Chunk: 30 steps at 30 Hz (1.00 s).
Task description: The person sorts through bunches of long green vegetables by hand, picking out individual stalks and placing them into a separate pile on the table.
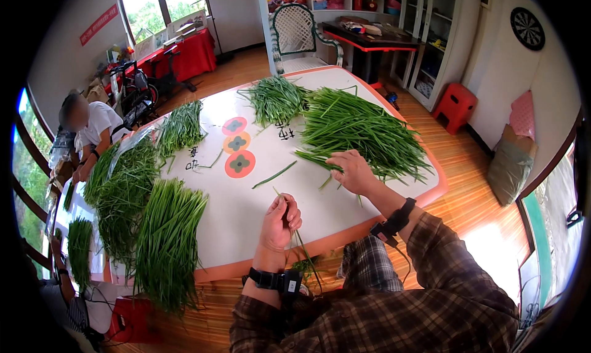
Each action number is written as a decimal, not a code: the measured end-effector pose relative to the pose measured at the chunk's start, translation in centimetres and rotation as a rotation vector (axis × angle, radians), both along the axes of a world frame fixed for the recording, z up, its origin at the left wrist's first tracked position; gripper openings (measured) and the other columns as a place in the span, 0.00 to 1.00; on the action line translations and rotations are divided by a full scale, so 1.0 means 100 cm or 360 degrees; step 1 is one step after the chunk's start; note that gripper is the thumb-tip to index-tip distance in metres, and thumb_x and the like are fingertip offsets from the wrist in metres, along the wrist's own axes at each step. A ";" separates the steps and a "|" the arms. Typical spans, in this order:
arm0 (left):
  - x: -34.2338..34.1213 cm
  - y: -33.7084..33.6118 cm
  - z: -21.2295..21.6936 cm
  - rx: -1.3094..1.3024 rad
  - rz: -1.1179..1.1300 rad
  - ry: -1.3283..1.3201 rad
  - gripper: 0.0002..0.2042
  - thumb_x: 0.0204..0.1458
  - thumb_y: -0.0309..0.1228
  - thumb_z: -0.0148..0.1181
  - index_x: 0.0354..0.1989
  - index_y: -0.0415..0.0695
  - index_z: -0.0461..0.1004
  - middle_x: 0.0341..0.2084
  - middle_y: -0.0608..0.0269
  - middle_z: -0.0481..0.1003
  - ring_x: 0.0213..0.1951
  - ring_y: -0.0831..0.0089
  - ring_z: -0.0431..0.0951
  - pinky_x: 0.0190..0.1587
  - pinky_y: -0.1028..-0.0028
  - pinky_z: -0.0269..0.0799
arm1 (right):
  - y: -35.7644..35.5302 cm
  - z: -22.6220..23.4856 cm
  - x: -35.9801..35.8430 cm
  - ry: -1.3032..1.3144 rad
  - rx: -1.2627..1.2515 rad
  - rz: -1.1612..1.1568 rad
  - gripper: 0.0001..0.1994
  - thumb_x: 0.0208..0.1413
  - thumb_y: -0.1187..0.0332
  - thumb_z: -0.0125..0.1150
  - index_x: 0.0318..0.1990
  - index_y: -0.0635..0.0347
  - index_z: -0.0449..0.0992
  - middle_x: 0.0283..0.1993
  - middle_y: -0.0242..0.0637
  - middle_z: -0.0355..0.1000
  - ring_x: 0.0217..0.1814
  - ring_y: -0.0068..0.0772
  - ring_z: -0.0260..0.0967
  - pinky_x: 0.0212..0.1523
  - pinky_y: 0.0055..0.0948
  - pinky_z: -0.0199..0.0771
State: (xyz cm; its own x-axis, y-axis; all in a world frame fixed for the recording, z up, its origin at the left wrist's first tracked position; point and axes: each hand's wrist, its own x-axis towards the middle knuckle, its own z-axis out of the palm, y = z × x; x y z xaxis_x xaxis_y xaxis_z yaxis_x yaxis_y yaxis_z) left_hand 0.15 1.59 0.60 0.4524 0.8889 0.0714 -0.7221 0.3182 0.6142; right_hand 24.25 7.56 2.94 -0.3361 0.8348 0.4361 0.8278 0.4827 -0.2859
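My left hand (281, 220) is closed over the near edge of the table, pinching a thin green chive stalk (303, 245) that hangs down past the edge. To the right, my right hand (353, 171) has its fingers curled round the pale ends of some chives at the near left side of a large chive pile (360, 128). One loose chive (274, 175) lies on the white tabletop (237, 230) between the pile and my left hand. A black band with a small device sits on each of my wrists.
More chive bunches lie at the far side (277, 100) and the left (169, 236), some overhanging the edge. At the left, a person in a white shirt (104, 120) handles greens; another person's arm shows below. A chair (297, 36) stands beyond the table, a red stool (455, 107) to the right.
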 end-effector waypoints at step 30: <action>0.006 0.004 -0.007 0.0087 0.0697 0.0473 0.09 0.57 0.35 0.48 0.35 0.42 0.68 0.15 0.72 0.60 0.18 0.84 0.57 0.20 0.82 0.52 | -0.085 -0.012 -0.069 0.0209 0.0149 0.0374 0.17 0.40 0.67 0.61 0.42 0.50 0.74 0.53 0.32 0.65 0.55 0.41 0.57 0.53 0.41 0.56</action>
